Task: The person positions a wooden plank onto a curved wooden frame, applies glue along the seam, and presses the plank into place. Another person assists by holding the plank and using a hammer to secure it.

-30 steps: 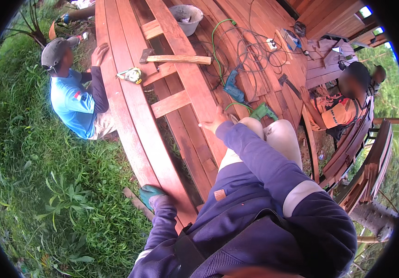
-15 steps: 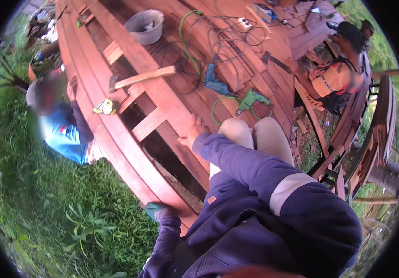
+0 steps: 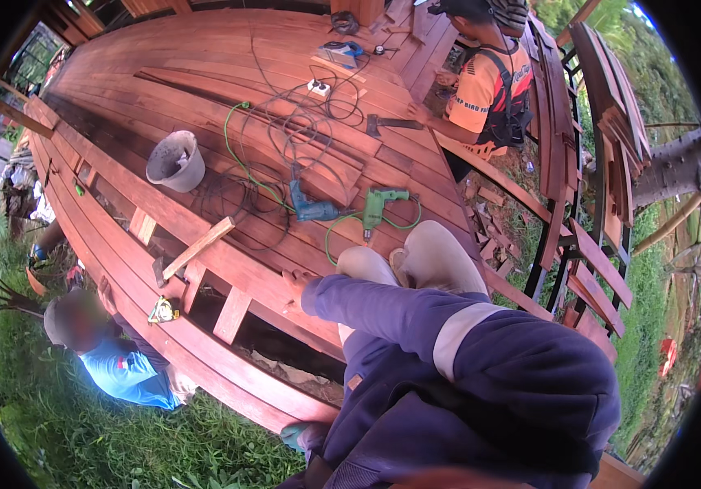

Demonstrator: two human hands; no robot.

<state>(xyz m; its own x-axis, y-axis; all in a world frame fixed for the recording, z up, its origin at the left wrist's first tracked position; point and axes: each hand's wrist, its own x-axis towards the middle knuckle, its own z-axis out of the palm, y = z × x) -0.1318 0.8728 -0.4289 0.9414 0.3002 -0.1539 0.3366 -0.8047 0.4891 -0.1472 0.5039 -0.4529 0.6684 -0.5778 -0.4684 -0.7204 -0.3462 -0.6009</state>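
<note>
My right hand [image 3: 295, 290] rests on a long reddish wooden plank [image 3: 273, 277], its thumb and fingers apart. At the deck's outer edge is my left hand [image 3: 294, 437] in a teal glove, beside the edge board [image 3: 265, 407]; its fingers are mostly hidden. Farther along the plank lies a hammer [image 3: 197, 248] with a pale wooden handle. A yellow and black tape measure [image 3: 164, 310] sits on the boards left of the gap. Near my knees lie a green drill [image 3: 379, 208] and a blue drill [image 3: 311, 205].
A grey bucket [image 3: 176, 163] stands on the deck. Black cables [image 3: 301, 134] tangle around a white power strip [image 3: 318, 87]. An axe-like tool [image 3: 391, 123] lies farther right. One co-worker [image 3: 126, 371] crouches at the left edge; another [image 3: 481, 90] is at the right. Short crosspieces [image 3: 232, 315] span the gap.
My view has turned, showing more of the far deck and bringing the tools lower and leftward in the picture. My right hand stays on the plank, and my gloved left hand remains at the outer edge.
</note>
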